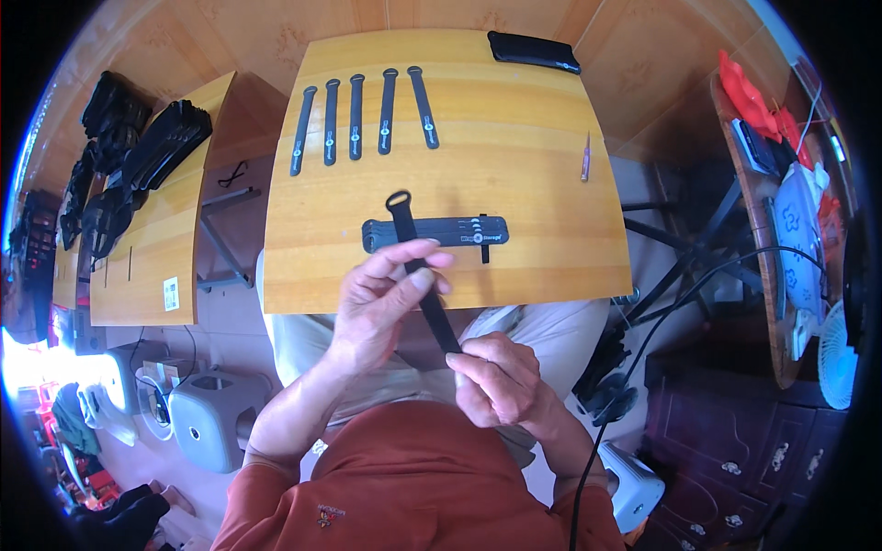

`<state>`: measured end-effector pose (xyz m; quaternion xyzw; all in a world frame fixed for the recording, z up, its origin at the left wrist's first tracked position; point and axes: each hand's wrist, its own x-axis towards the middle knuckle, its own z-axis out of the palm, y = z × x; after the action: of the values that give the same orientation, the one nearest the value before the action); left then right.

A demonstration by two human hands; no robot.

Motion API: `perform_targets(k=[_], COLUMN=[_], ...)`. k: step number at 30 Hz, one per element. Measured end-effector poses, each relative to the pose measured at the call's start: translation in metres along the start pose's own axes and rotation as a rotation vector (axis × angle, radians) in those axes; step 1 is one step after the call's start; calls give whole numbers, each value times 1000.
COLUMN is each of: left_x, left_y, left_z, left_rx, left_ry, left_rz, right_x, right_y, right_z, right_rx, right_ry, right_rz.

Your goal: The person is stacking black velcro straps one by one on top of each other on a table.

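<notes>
A black strap (428, 308) with an oval loop at its upper end is stretched slantwise between my two hands, over the table's near edge. My left hand (390, 289) pinches it near the middle between thumb and fingers. Closer to my body, my right hand (501, 376) grips its lower end. Beyond my left hand lies a flat dark strap bundle (436, 233) with pale print, a thin black band (485, 253) sticking out from under it. Several dark straps with end loops, such as this strap (356, 118), lie in a row at the table's far left.
The wooden table (514, 165) holds a black pouch (535, 52) at its far right and a small purple pointed tool (585, 161) by the right edge. Black packs (167, 145) cover a second table on the left. A dark cable (634, 367) hangs at right.
</notes>
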<state>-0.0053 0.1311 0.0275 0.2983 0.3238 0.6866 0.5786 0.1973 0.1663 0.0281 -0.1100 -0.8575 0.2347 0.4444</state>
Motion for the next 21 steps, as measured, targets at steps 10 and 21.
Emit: perform_targets(k=[10, 21], left_x=[-17, -13], left_y=[26, 33], left_z=[-40, -62], left_rx=[909, 1168], left_ry=[79, 128], left_rz=[77, 8], right_x=[-2, -10], right_y=[14, 62], right_z=[-19, -2], right_rx=[63, 174], right_ry=[148, 286], right_rz=[226, 676])
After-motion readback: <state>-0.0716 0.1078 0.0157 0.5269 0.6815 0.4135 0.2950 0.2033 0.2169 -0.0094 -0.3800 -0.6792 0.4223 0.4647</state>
